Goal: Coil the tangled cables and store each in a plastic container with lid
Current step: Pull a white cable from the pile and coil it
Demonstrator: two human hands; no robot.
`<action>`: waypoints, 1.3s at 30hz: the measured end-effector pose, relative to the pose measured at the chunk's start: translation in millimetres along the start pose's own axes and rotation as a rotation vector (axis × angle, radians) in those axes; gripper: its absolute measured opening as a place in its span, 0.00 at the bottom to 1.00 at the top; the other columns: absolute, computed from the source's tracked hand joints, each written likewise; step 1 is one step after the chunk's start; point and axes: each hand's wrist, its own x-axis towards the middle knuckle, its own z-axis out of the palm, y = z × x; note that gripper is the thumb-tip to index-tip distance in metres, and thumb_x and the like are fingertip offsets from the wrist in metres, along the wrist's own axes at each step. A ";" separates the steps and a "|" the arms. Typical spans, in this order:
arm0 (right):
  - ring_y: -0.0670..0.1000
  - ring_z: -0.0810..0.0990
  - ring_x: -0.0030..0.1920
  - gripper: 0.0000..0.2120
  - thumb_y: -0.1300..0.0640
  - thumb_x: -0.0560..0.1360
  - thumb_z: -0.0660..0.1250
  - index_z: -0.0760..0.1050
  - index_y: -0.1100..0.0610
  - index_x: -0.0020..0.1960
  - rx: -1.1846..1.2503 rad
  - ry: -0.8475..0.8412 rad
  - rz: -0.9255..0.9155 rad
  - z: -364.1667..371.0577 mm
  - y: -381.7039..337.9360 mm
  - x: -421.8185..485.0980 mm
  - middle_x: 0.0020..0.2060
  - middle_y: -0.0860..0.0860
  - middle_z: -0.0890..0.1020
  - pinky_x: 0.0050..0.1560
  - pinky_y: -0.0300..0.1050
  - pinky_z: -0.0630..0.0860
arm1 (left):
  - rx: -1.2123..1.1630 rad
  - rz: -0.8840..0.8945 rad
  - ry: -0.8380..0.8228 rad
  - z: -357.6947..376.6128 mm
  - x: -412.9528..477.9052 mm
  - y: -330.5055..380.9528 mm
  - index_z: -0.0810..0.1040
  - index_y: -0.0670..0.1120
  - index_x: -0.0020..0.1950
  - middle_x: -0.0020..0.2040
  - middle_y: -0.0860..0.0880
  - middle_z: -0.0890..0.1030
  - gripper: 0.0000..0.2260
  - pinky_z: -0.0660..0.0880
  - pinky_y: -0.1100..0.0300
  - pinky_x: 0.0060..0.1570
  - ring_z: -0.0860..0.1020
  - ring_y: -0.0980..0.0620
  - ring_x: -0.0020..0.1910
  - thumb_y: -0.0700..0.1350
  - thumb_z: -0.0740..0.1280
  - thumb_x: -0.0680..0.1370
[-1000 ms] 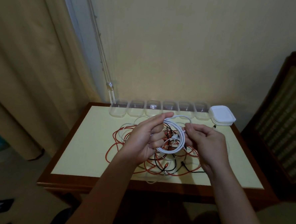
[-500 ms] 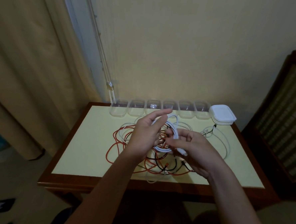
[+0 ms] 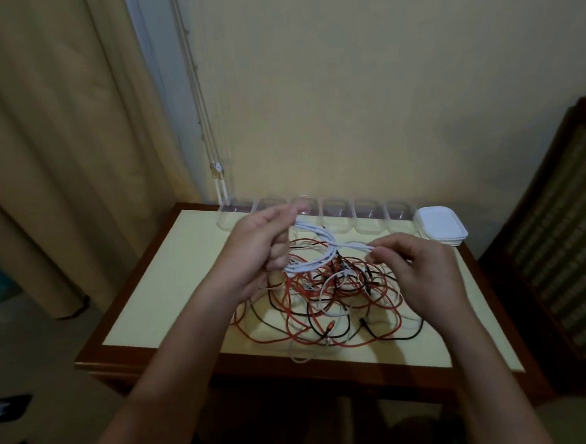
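Left hand is gripping the white cable coil, right hand pinching its tail; loops risk springing apart if either slackens.

Head cam, looks fwd & down, table near

No text, label, brand, number or sign can be read. Nothing legible is made out on the clear containers along the far edge of the tabletop, nor on the white lids stacked at its far right corner.
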 end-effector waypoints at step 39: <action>0.45 0.75 0.32 0.09 0.65 0.77 0.65 0.79 0.62 0.55 1.307 -0.103 0.565 35.7 -34.3 -15.0 0.38 0.52 0.82 0.32 0.35 0.74 | -0.565 -0.217 0.005 29.8 1.9 -7.7 0.79 0.42 0.54 0.23 0.54 0.57 0.10 0.53 0.68 0.16 0.56 0.58 0.16 0.44 0.66 0.75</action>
